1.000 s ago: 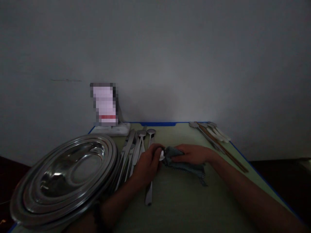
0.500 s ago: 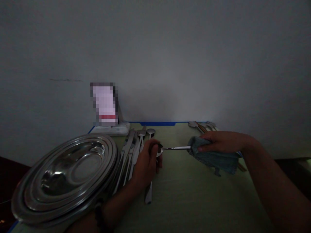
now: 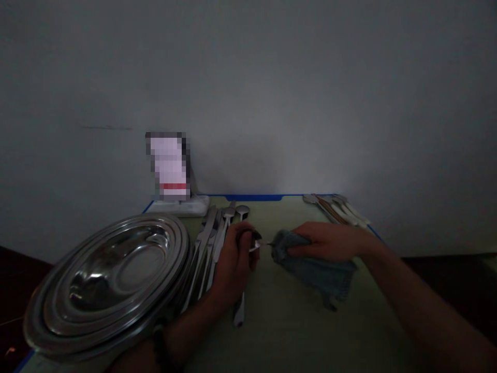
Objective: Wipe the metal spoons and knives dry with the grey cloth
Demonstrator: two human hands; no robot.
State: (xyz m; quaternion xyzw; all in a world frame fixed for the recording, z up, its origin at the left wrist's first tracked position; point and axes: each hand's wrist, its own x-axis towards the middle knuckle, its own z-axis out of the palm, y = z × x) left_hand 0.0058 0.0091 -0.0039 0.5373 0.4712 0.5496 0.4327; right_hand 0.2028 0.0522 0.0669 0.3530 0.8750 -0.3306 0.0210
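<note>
My left hand (image 3: 235, 261) is closed around the bowl end of a metal spoon (image 3: 257, 243) above the green table (image 3: 287, 321). My right hand (image 3: 330, 241) pinches a grey-blue cloth (image 3: 316, 269) wrapped round the spoon's handle, close to my left hand. Only a short bit of the handle shows between the two hands. The scene is dim.
A stack of steel plates (image 3: 108, 280) sits at the left. Several knives and spoons (image 3: 212, 235) lie beside it, one utensil (image 3: 238, 313) under my left wrist. More spoons and chopsticks (image 3: 337, 210) lie at the far right. A blurred card on a white base (image 3: 171, 171) stands against the wall.
My right hand with the cloth slid out along the spoon's handle to the right, then back left towards the bowl. My left hand stayed in place.
</note>
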